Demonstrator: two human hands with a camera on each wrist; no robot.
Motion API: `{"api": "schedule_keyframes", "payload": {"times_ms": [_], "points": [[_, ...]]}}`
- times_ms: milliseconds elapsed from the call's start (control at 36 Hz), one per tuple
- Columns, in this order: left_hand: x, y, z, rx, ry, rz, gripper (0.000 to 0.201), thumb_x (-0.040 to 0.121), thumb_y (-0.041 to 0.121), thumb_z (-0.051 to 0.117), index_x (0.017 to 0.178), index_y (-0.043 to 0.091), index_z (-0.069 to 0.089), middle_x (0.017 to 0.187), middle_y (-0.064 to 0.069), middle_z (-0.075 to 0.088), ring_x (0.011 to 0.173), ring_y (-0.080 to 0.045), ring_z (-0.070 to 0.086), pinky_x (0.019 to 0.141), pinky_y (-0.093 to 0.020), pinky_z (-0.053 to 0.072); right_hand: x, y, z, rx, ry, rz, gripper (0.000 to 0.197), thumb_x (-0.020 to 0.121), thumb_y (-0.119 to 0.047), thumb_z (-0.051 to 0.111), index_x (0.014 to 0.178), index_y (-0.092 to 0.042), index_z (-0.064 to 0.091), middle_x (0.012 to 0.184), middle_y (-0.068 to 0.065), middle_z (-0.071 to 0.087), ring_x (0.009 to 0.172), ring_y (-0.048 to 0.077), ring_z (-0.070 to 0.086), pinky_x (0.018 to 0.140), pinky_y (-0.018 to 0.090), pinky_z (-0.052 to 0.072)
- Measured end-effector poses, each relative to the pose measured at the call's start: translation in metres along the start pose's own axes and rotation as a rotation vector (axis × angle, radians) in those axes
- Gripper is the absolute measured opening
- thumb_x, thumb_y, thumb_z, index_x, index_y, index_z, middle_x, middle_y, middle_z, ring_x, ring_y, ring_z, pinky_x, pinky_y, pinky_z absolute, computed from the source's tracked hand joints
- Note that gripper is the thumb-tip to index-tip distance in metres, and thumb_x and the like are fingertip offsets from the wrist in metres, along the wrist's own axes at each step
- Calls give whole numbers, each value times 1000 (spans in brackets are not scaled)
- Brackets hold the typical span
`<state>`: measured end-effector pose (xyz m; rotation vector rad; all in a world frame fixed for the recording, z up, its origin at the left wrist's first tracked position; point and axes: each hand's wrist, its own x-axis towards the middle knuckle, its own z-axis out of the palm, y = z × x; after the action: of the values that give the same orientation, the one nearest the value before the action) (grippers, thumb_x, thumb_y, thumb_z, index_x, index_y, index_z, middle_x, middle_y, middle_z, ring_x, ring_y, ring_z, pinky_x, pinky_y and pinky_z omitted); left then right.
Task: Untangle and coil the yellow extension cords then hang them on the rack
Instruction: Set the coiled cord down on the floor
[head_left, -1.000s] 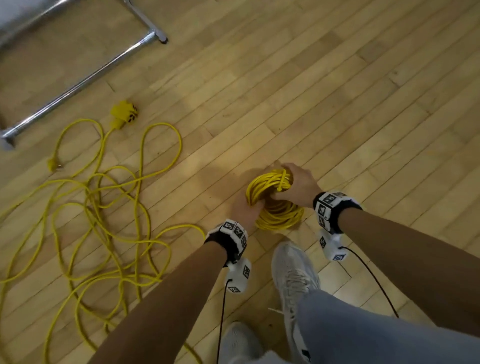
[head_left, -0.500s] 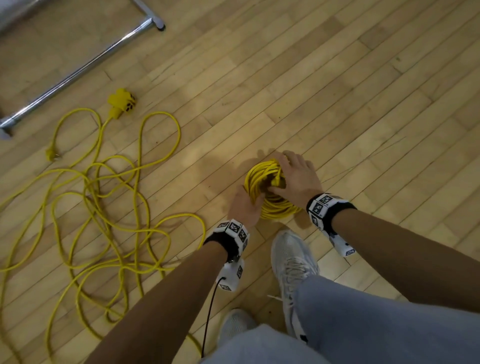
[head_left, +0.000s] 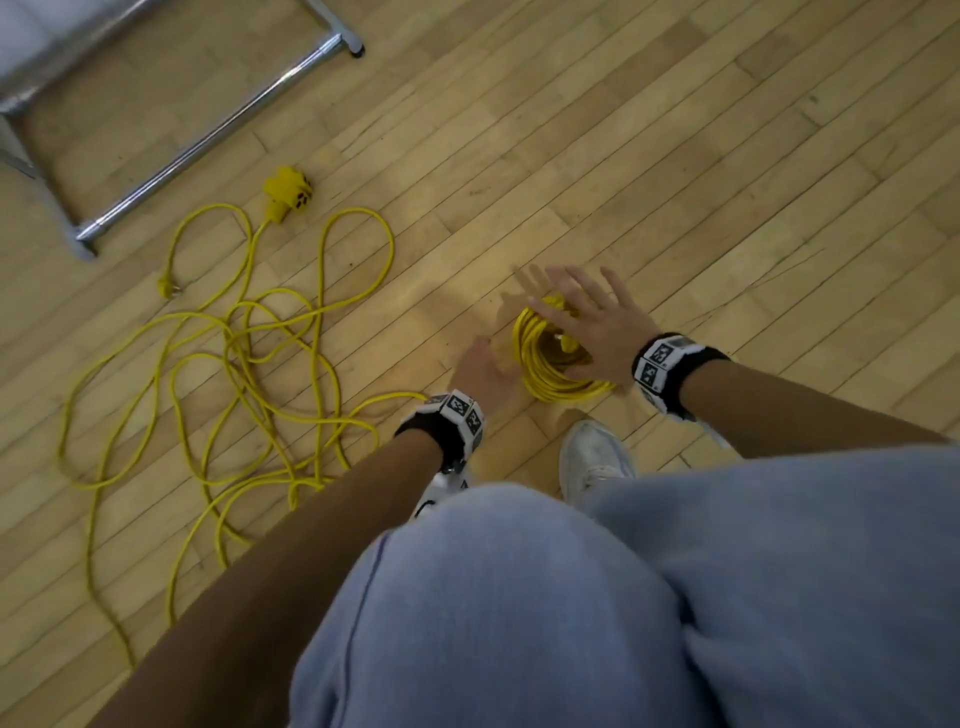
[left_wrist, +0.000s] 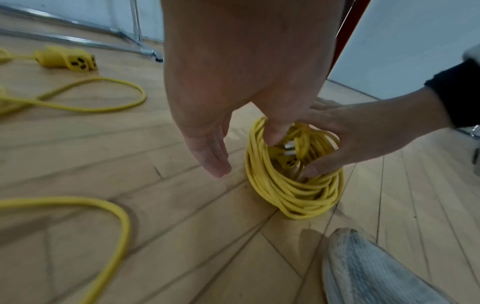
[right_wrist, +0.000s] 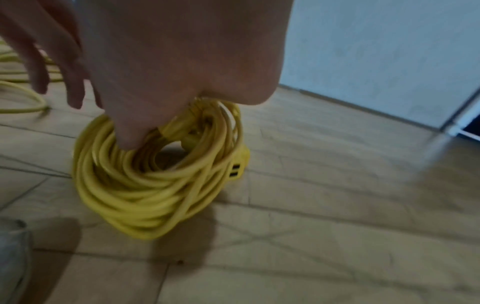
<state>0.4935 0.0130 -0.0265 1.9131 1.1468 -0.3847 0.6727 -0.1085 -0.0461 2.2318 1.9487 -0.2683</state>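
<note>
A coiled yellow extension cord (head_left: 553, 382) lies on the wood floor in front of my feet, with its socket end (right_wrist: 237, 168) tucked at the side. My right hand (head_left: 582, 317) hovers over the coil with its fingers spread; its thumb (right_wrist: 130, 131) dips into the coil's middle. My left hand (head_left: 485, 366) is just left of the coil with straight fingers (left_wrist: 210, 156) pointing down, and one digit touches the coil's top edge. A second yellow cord (head_left: 234, 364) sprawls tangled on the floor to the left, with its socket block (head_left: 288, 195) and plug (head_left: 169, 286) at the far end.
The rack's chrome base tubes (head_left: 208, 140) run across the floor at the upper left, behind the tangled cord. My white shoe (head_left: 592, 457) stands just below the coil. A pale wall (right_wrist: 376, 51) rises beyond the coil.
My right hand has let go of the coil and spread its fingers above it. The left hand has drawn back from the coil's left side. The coil stays on the floor.
</note>
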Motion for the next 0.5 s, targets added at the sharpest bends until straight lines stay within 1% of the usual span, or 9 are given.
{"api": "schedule_keyframes", "payload": {"times_ms": [83,139,167,222,250,278,306,389,500], "points": [[-14,7,-32,74,-10,1,77,98,41,62,156,7,25,152,-15,44,133,-34,49,105,-41,45,4,-10,-38,14,-74,-49,106,89,-70,58,162,-37,-12,169,7,-24,158,35,-6,124,63,8],[-27,12,-60,135,33,41,70,99,37,61,154,7,31,149,-15,48,132,-34,50,102,-37,43,11,-16,-72,130,-180,-28,92,96,-62,54,163,-37,-3,171,6,-18,158,33,-2,124,59,12],[-36,15,-75,172,54,65,65,99,35,62,151,6,36,146,-15,51,129,-34,52,100,-37,43,14,-18,-93,191,-222,-25,83,99,-58,54,164,-35,7,172,7,-9,158,33,4,122,56,16],[-51,21,-102,247,74,83,59,99,32,62,147,5,42,142,-16,54,124,-34,55,98,-38,44,17,-20,-131,291,-242,-35,65,102,-50,54,159,-30,30,170,8,20,153,33,24,117,48,28],[-66,27,-122,286,91,94,57,99,32,62,146,4,43,142,-17,55,124,-34,56,97,-38,44,15,-24,-160,322,-210,-46,58,103,-47,53,155,-28,39,164,8,35,147,32,34,113,45,34],[-76,32,-136,310,102,105,56,99,31,62,145,4,45,142,-17,55,125,-34,55,98,-37,43,15,-26,-179,334,-183,-46,52,104,-45,52,151,-25,45,157,8,45,142,31,41,110,42,37],[-91,39,-155,329,133,114,55,99,30,61,145,3,46,143,-17,55,126,-34,55,99,-37,42,14,-29,-206,326,-144,-49,49,104,-44,52,149,-23,48,151,10,52,138,31,46,107,40,39],[-146,64,-212,375,266,166,52,101,28,60,145,4,47,145,-15,54,130,-33,52,103,-36,41,4,-43,-293,260,-50,-78,50,104,-42,53,148,-19,48,143,15,57,130,34,52,102,42,43],[-234,96,-279,465,448,242,51,100,30,59,145,9,49,148,-12,51,134,-32,48,110,-38,39,-31,-71,-403,123,68,-79,59,105,-48,50,156,-21,38,152,12,49,134,34,49,102,45,45]]}}
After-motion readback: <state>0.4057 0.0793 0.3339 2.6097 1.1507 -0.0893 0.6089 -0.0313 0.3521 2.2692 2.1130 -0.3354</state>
